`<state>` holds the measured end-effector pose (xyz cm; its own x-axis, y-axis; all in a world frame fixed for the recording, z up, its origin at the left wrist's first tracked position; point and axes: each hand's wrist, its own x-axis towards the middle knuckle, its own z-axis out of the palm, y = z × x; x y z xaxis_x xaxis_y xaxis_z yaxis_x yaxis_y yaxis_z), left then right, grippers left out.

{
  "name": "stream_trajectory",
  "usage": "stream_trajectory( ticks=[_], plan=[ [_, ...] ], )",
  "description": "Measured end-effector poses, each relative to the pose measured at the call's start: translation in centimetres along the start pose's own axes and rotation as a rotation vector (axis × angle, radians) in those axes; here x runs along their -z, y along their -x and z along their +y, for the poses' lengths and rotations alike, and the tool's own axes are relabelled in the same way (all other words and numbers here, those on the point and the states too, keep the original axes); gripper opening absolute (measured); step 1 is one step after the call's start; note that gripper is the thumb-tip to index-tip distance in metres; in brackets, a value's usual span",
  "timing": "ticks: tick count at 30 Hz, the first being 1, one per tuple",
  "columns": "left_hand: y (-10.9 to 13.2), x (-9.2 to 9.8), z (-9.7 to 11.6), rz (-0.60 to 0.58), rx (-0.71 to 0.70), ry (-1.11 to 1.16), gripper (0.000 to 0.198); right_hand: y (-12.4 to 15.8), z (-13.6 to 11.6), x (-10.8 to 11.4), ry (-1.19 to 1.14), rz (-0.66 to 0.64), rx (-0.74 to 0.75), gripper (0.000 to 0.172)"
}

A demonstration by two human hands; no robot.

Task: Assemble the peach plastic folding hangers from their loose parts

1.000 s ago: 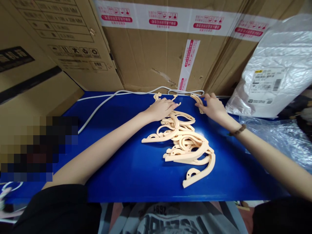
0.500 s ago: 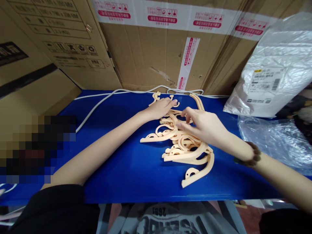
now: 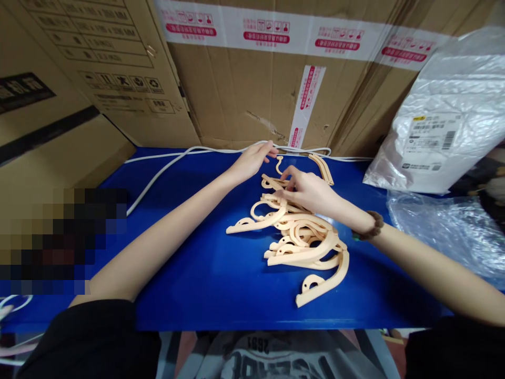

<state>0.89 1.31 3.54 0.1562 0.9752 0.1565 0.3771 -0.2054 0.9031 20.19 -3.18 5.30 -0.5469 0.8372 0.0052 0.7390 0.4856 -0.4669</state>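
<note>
A pile of cream curved plastic pieces (image 3: 303, 239) lies on the blue table (image 3: 197, 273). My right hand (image 3: 310, 190) rests on the far end of the pile, its fingers pinched on one curved piece (image 3: 272, 183). My left hand (image 3: 252, 159) lies at the table's back edge beside the white cable (image 3: 165, 167), fingers stretched out and nothing visibly in them. A small hooked piece (image 3: 279, 164) sits between the hands. A short stack of curved pieces (image 3: 323, 168) lies apart at the back, right of my right hand.
Large cardboard boxes (image 3: 244, 95) wall off the back and left of the table. A white plastic bag with a label (image 3: 434, 121) leans at the right, with crumpled clear plastic (image 3: 445, 226) below it. A blurred patch covers the left edge.
My right hand left the stack at the back and came onto the pile, closing on a piece. My left hand slid off the pieces toward the cable at the back edge.
</note>
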Motion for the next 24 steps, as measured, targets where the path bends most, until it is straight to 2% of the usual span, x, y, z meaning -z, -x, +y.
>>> stream_trajectory(
  ticks=[5, 9, 12, 15, 17, 19, 22, 24],
  plan=[
    [0.6, 0.3, 0.7, 0.042, 0.159, 0.054, 0.037, -1.0, 0.1, 0.0, -0.382, 0.108, -0.021, 0.028],
    [0.8, 1.3, 1.5, 0.009, 0.252, 0.257, 0.034, -1.4, -0.4, 1.7, -0.602, 0.316, -0.060, 0.024],
    [0.8, 2.4, 2.2, 0.011, 0.210, 0.303, 0.028, -1.2, -0.7, 3.6, -0.638, 0.425, -0.063, 0.023],
    [1.0, 3.2, 3.0, -0.082, 0.117, 0.207, 0.018, -0.9, -0.5, 5.5, -0.647, 0.483, -0.028, 0.022],
    [1.3, 3.3, 3.6, -0.112, 0.069, 0.248, 0.022, -0.8, -0.2, 6.6, -0.523, 0.495, 0.019, 0.022],
    [1.5, 3.0, 4.2, -0.100, 0.058, 0.357, 0.027, -0.8, 0.1, 7.2, -0.262, 0.472, 0.084, 0.022],
    [1.8, 2.1, 5.4, -0.128, 0.094, 0.452, 0.033, -1.2, 0.0, 7.0, 0.136, 0.417, 0.188, 0.021],
    [1.9, 1.5, 6.1, -0.140, 0.108, 0.469, 0.034, -1.6, -0.2, 6.4, 0.329, 0.433, 0.219, 0.023]
  ],
)
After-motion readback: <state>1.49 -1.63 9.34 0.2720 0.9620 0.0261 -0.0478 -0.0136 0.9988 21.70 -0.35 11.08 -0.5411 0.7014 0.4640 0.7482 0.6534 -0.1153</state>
